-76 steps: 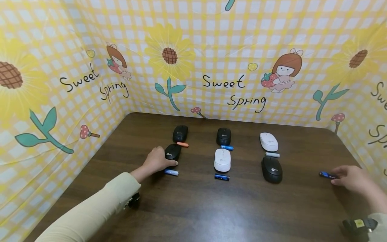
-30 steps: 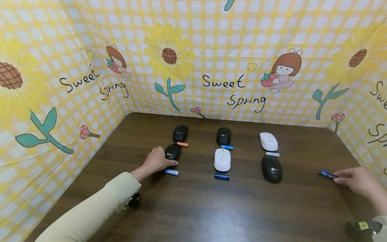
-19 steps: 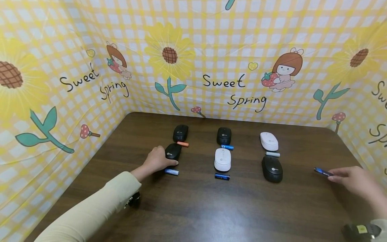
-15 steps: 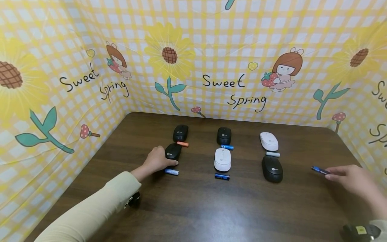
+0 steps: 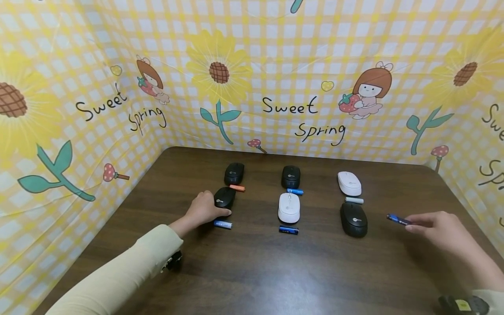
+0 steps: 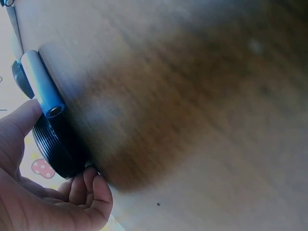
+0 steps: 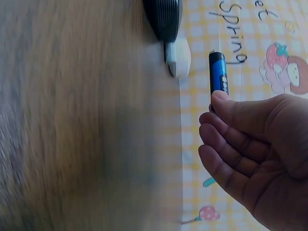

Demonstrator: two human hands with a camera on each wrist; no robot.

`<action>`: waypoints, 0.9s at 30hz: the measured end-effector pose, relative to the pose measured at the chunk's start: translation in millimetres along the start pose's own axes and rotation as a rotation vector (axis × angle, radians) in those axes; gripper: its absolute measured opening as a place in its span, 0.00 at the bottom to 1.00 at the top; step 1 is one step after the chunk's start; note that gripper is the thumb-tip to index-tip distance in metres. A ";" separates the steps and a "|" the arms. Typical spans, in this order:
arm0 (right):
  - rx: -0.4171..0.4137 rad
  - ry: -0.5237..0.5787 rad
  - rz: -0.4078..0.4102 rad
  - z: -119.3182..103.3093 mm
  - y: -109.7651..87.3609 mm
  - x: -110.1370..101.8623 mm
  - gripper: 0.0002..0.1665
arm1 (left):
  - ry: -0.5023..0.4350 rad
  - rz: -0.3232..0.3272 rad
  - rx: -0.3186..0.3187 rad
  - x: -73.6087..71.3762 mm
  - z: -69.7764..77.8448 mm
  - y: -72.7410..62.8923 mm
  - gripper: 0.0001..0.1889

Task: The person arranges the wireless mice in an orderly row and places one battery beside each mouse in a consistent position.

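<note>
Over the right side of the table [image 5: 252, 271], the right hand [image 5: 441, 229] has carried a dark blue battery [image 5: 397, 219] leftward and a little upward from where it hovered near the table's right edge moments ago; it now sits close to the front-right black mouse [image 5: 353, 219]. The fingers [image 7: 231, 113] pinch the battery by one end, its free end pointing toward that mouse, and it is off the table. That mouse is the only one of the six with no battery lying by it, so the move reads as bringing its cell to it.

The left hand [image 5: 202, 209] has not shifted: it rests on the table with thumb and curled fingers [image 6: 94, 185] gripping the sides of the front-left black mouse [image 5: 225, 197], a pale blue battery [image 5: 222, 224] lying just in front.

Behind that mouse is another black mouse [image 5: 234, 173] with an orange battery [image 5: 237, 188]. The middle column has a black mouse [image 5: 290, 176], a blue battery [image 5: 295, 191], a white mouse [image 5: 289, 208] and a dark blue cell [image 5: 288, 230]. On the right, a white mouse [image 5: 349, 183] has a white battery [image 5: 354, 200] just before it. Nothing lies between the held battery and the black mouse beside it.
</note>
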State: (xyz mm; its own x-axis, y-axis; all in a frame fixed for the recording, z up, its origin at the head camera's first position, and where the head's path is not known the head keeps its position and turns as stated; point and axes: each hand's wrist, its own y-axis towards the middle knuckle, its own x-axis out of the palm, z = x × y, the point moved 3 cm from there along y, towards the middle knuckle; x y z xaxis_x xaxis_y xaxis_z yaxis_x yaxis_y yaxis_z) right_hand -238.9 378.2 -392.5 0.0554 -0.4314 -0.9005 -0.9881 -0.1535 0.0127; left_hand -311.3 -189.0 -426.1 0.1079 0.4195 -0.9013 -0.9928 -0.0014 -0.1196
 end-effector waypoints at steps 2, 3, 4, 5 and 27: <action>-0.009 0.011 -0.003 -4.2 0.0 2.7 0.20 | 0.001 -0.001 0.001 0.1 0.1 -0.1 0.40; -0.017 0.014 -0.004 -6.2 0.0 4.1 0.20 | 0.002 -0.002 0.001 0.2 0.1 -0.2 0.40; -0.023 0.017 -0.004 -8.1 0.3 5.4 0.19 | 0.003 -0.003 0.001 0.2 0.2 -0.3 0.40; -0.029 0.022 -0.009 -9.8 0.1 6.9 0.19 | 0.003 -0.003 0.001 0.2 0.3 -0.4 0.40; -0.164 0.033 -0.046 -46.4 2.0 40.3 0.07 | 0.000 -0.003 -0.008 -0.3 0.5 -0.1 0.40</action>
State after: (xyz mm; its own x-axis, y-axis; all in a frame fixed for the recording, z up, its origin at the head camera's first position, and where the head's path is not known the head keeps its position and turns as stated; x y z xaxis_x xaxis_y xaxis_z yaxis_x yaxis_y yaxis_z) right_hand -232.0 319.3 -408.6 0.1072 -0.4495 -0.8868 -0.9478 -0.3156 0.0454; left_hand -311.3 -188.7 -425.6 0.1108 0.4192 -0.9011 -0.9920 -0.0078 -0.1256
